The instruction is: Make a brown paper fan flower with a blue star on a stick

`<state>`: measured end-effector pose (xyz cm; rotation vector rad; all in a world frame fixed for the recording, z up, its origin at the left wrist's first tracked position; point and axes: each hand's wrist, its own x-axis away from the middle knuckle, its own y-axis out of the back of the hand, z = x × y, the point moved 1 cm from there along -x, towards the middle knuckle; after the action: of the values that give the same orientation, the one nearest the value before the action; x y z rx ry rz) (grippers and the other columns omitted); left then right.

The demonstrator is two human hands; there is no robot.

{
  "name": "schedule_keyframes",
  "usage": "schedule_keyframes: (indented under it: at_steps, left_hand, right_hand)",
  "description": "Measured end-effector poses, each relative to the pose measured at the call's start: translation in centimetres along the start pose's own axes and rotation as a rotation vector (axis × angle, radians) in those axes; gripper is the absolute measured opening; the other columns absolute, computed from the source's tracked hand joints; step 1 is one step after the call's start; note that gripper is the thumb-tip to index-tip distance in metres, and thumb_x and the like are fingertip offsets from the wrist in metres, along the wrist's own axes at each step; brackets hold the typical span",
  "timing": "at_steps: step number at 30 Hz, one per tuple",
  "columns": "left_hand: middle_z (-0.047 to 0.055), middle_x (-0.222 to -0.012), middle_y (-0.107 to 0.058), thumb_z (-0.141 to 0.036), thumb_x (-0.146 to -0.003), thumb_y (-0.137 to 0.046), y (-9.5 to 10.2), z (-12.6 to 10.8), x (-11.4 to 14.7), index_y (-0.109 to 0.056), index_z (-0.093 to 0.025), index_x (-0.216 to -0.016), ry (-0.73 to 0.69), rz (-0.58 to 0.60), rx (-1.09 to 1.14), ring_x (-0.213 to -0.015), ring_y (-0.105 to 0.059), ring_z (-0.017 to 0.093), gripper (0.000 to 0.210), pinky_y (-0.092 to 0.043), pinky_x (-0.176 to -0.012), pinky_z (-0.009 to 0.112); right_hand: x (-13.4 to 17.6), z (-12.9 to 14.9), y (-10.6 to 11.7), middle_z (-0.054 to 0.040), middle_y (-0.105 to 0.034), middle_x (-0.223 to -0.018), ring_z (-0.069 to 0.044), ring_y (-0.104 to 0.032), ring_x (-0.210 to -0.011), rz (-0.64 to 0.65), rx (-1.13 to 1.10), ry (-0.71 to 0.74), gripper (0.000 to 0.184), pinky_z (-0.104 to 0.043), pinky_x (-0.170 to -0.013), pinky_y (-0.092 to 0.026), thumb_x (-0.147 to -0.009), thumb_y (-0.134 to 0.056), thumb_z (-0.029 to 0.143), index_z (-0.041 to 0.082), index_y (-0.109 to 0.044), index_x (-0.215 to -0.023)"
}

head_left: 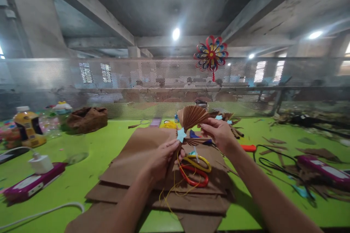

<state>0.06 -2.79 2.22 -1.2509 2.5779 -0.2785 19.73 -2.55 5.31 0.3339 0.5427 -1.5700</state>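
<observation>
A pleated brown paper fan piece point(193, 116) with a light blue star point(181, 135) at its centre is held up between both hands. My left hand point(164, 154) pinches it just below the star. My right hand point(218, 134) grips the edge of the spread pleats on the right. Beneath them lie scissors with one yellow and one red handle loop point(193, 175), and thin yellow thread point(175, 196) trails over the paper. Stacked brown paper sheets point(131, 167) lie under the hands.
Purple power strips point(35, 184) point(325, 167) sit at left and right. A yellow bottle point(28, 127), a clear cup point(76, 149) and a brown bag point(87, 119) stand on the left. Paper scraps and a black cable point(284, 167) lie right. A mesh divider point(164, 76) bounds the green table.
</observation>
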Motion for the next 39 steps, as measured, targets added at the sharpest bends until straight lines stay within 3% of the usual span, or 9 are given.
schedule_keyframes:
  at_steps: [6,19,25,31,39]
  left_hand:
    - [0.003,-0.064,-0.057,-0.033,-0.08,-0.053,0.2,0.2,-0.1,-0.054,-0.013,-0.081,-0.02,-0.003,-0.013,-0.052,-0.047,0.006,0.02,-0.032,-0.048,0.017]
    - [0.003,-0.062,-0.054,-0.03,-0.082,-0.05,0.6,0.3,-0.2,-0.055,-0.012,-0.082,-0.005,0.039,0.059,-0.05,-0.044,0.006,0.019,-0.03,-0.045,0.016]
    - [0.002,-0.063,-0.053,-0.03,-0.083,-0.048,0.8,0.5,-0.3,-0.053,-0.012,-0.084,-0.018,0.053,0.059,-0.051,-0.044,0.006,0.018,-0.03,-0.045,0.016]
    - [0.002,-0.062,-0.053,-0.03,-0.082,-0.05,1.0,0.6,-0.3,-0.051,-0.013,-0.081,-0.014,0.016,0.046,-0.051,-0.044,0.006,0.017,-0.031,-0.045,0.016]
    - [0.001,-0.062,-0.054,-0.032,-0.08,-0.053,1.1,0.6,-0.4,-0.052,-0.013,-0.08,-0.044,-0.06,-0.035,-0.048,-0.043,0.004,0.019,-0.031,-0.045,0.015]
  right_hand:
    - [0.1,0.0,0.2,-0.001,-0.056,-0.054,-0.01,-0.048,-0.048,-0.079,0.022,0.017,0.014,-0.023,-0.044,-0.036,-0.066,-0.064,0.026,0.012,-0.062,-0.069]
    - [0.2,0.0,0.2,-0.0026,-0.062,-0.058,-0.012,-0.054,-0.05,-0.044,0.092,0.076,0.017,-0.025,-0.048,-0.043,-0.068,-0.064,0.028,0.013,-0.066,-0.076]
    - [0.2,0.2,0.3,-0.0008,-0.06,-0.054,-0.01,-0.051,-0.047,-0.034,0.094,0.108,0.013,-0.023,-0.048,-0.041,-0.069,-0.064,0.027,0.015,-0.066,-0.072]
    - [0.2,0.3,0.4,-0.001,-0.06,-0.053,-0.01,-0.05,-0.045,-0.105,0.134,0.072,0.011,-0.023,-0.046,-0.039,-0.068,-0.064,0.025,0.014,-0.066,-0.07]
    - [-0.2,0.5,0.9,-0.0033,-0.066,-0.066,-0.014,-0.06,-0.061,-0.147,-0.267,-0.133,0.016,-0.026,-0.056,-0.047,-0.057,-0.071,0.022,0.015,-0.062,-0.068]
